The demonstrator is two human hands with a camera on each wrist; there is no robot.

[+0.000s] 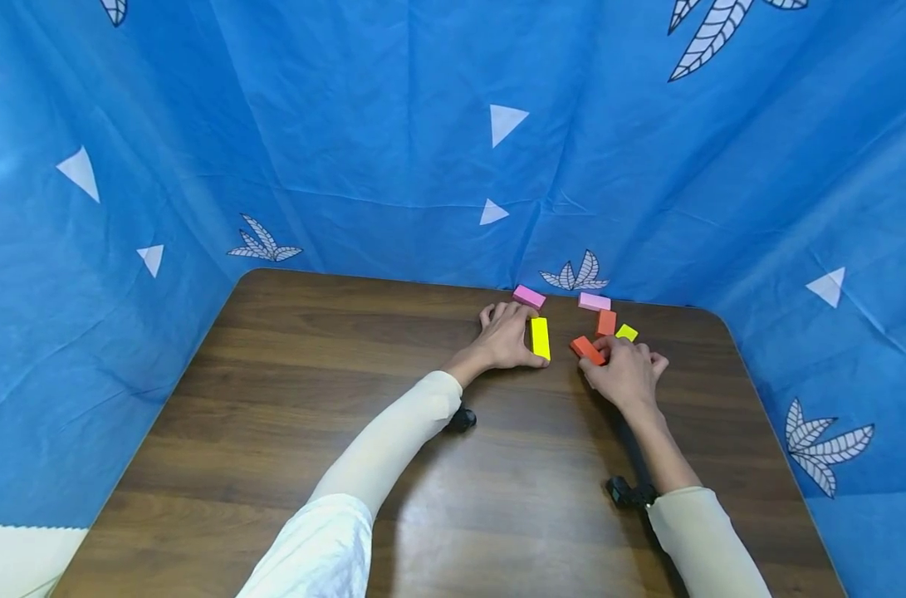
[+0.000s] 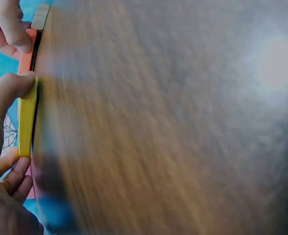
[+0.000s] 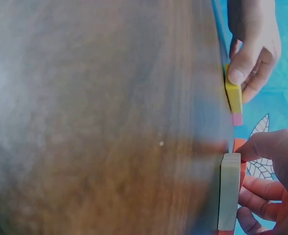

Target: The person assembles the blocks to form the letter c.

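Observation:
My left hand point(image 1: 508, 339) spans a yellow block point(image 1: 540, 339), thumb on its near end and fingers at its far end. The left wrist view has this yellow block point(image 2: 27, 122) between thumb and fingertips. Just to the right, my right hand point(image 1: 627, 374) pinches an orange-red block point(image 1: 587, 350) that lies at a slant. Another orange-red block point(image 1: 606, 322) is right behind it. A second yellow block point(image 1: 627, 332) shows partly past the right fingers. In the right wrist view a pale block point(image 3: 229, 191) stands in front of the right fingers; the head view hides it.
Two pink blocks, one on the left point(image 1: 529, 297) and one on the right point(image 1: 595, 301), lie near the back edge of the brown wooden table point(image 1: 310, 357). A blue patterned cloth point(image 1: 423, 149) hangs behind and beside the table. Dark wrist cameras sit under both forearms.

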